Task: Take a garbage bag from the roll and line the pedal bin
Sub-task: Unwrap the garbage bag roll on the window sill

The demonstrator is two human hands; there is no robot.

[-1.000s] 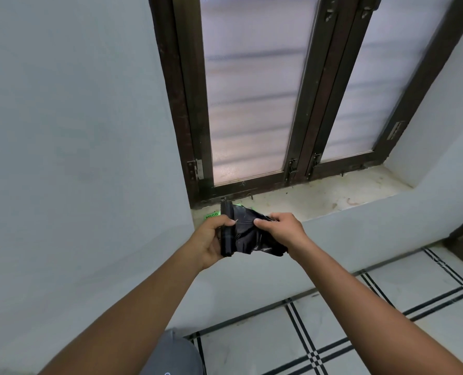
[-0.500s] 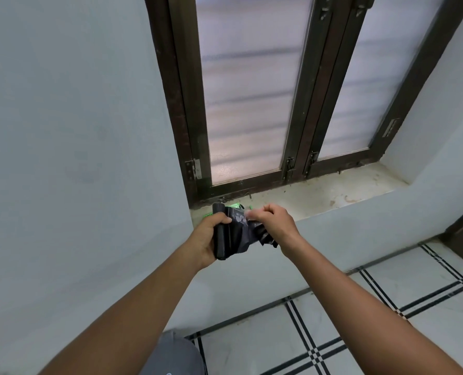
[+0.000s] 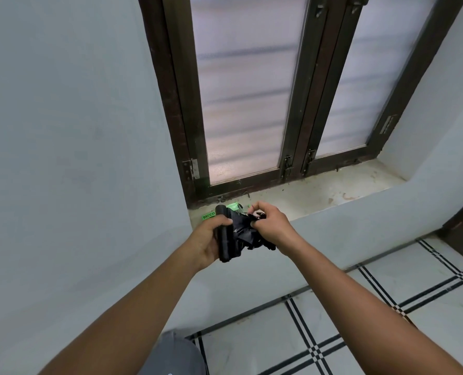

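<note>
Left hand (image 3: 207, 243) clamps a black, matte cylindrical roll of plastic garbage bags (image 3: 225, 236), held upright just before the speckled stone window sill (image 3: 319, 192). Right hand (image 3: 269, 226) pinches the crumpled, glossy loose bag end (image 3: 245, 230) — still joined to the roll. Bright green printed wrapper (image 3: 208, 215) lies on the sill behind.

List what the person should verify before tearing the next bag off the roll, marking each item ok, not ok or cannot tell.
1. Roll firmly gripped by the left hand: ok.
2. Loose bag end pinched by the right hand: ok.
3. Perforation line located: cannot tell, the black plastic is crumpled.
4. Bag already separated from the roll: not ok, it looks attached.
5. Grey bin lid below, open: not ok.
6. Green wrapper on the sill, out of the way: ok.
</note>
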